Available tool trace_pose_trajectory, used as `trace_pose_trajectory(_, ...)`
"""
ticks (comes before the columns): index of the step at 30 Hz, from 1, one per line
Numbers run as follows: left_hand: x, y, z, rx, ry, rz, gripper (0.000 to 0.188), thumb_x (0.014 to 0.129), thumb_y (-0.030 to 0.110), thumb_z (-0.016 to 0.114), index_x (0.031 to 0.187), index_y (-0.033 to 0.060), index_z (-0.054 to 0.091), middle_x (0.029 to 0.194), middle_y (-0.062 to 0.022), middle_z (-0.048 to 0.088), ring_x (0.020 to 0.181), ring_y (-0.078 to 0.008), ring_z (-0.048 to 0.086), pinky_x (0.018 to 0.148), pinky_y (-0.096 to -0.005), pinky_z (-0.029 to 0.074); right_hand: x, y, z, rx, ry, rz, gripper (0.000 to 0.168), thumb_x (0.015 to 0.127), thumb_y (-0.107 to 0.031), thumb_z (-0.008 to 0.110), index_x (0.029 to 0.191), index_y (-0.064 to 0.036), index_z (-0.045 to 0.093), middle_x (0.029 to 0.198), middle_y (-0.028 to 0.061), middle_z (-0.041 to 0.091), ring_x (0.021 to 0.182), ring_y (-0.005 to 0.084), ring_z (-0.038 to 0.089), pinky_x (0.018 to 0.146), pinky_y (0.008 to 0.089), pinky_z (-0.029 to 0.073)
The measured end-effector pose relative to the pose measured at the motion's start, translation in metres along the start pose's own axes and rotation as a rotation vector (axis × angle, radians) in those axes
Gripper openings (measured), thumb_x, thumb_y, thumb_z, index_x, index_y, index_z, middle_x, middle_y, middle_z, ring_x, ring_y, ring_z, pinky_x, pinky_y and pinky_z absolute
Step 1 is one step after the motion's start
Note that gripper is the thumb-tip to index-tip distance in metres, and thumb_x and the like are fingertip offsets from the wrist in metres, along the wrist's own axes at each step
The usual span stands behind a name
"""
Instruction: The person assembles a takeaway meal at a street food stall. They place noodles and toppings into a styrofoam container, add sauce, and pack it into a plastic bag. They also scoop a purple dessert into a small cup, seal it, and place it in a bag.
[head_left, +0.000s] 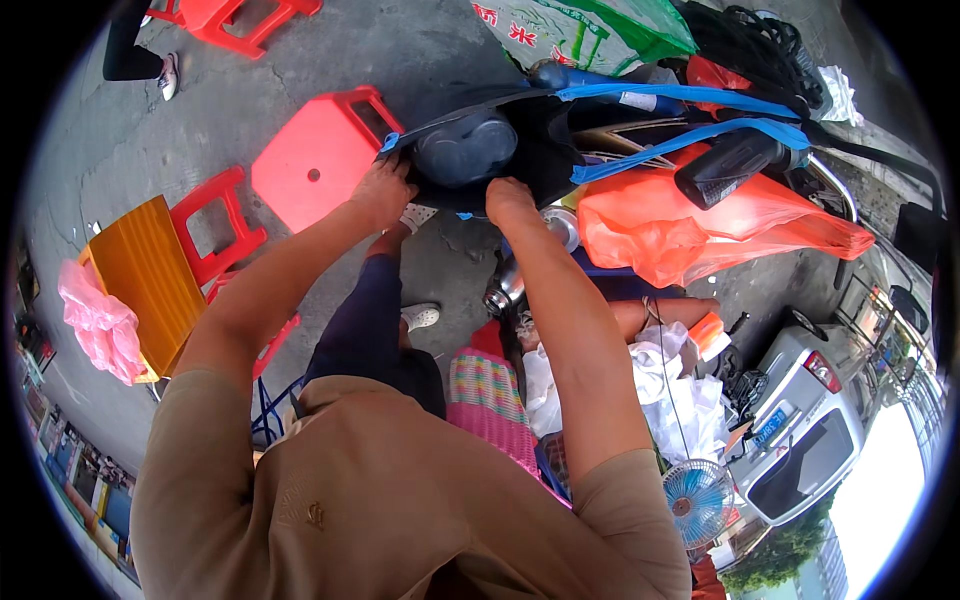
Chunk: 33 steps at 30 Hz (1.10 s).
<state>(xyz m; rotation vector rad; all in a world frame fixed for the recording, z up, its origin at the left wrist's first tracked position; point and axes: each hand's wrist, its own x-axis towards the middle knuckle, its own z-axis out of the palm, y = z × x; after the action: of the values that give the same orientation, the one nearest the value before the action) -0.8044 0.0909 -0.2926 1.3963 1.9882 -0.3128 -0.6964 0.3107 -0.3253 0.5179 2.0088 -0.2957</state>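
Note:
A black bag with blue straps gapes in front of me, its mouth turned towards my view. On the left end of its rim lies my left hand, fingers bent over the fabric beside a small blue tab. Curled into a fist, my right hand grips the near rim. Inside the bag sits a dark rounded object with a smooth surface; its kind cannot be told. Just below my right hand is a metal flask, partly hidden by my forearm.
Red plastic stools stand at left, near a wooden-topped table with a pink plastic bag. To the right are an orange plastic bag, a black bottle, a woven sack, a fan and a parked vehicle. Another person's shoe shows upper left.

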Motion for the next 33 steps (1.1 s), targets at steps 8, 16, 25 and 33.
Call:
trace_pose_trajectory(8, -0.033, 0.023, 0.019, -0.145, 0.057, -0.013, 0.033, 0.093, 0.022, 0.059, 0.122, 0.0152, 0.074, 0.157, -0.0226, 0.043, 0.148, -0.0403, 0.035, 0.123, -0.0481, 0.027, 0.111, -0.01, 0.038, 0.134, 0.076, 0.004, 0.032, 0.091, -0.008, 0.062, 0.12, -0.008, 0.075, 0.133, 0.0162, 0.068, 0.127, 0.0337, 0.063, 0.107, 0.0469, 0.049)
trace_pose_trajectory(16, -0.045, 0.027, 0.019, -0.42, 0.199, -0.055, 0.032, 0.089, 0.018, 0.064, 0.118, 0.0126, 0.076, 0.151, -0.0221, 0.05, 0.142, -0.0387, 0.042, 0.12, -0.0489, 0.031, 0.146, -0.028, 0.046, 0.127, 0.616, -0.274, 0.038, 0.094, -0.012, 0.057, 0.129, -0.009, 0.07, 0.14, 0.0156, 0.063, 0.132, 0.0334, 0.059, 0.114, 0.0502, 0.04)
trace_pose_trajectory(25, -0.033, 0.021, 0.008, -0.559, 0.221, -0.159, 0.029, 0.086, 0.017, 0.069, 0.114, 0.0133, 0.077, 0.148, -0.0178, 0.054, 0.138, -0.0356, 0.048, 0.117, -0.0469, 0.037, 0.118, -0.029, 0.085, -0.381, 0.392, -0.369, 0.043, 0.099, -0.016, 0.048, 0.138, -0.013, 0.064, 0.145, 0.0129, 0.06, 0.138, 0.0305, 0.054, 0.123, 0.0545, 0.022)
trace_pose_trajectory(33, -0.036, 0.032, 0.013, -0.527, 0.19, -0.122, 0.03, 0.085, 0.017, 0.068, 0.113, 0.014, 0.077, 0.146, -0.017, 0.055, 0.139, -0.0355, 0.046, 0.117, -0.0479, 0.036, 0.105, -0.002, 0.109, -0.197, 0.494, -0.301, 0.041, 0.096, -0.018, 0.055, 0.135, -0.016, 0.066, 0.147, 0.0128, 0.058, 0.139, 0.0313, 0.052, 0.116, 0.0495, 0.037)
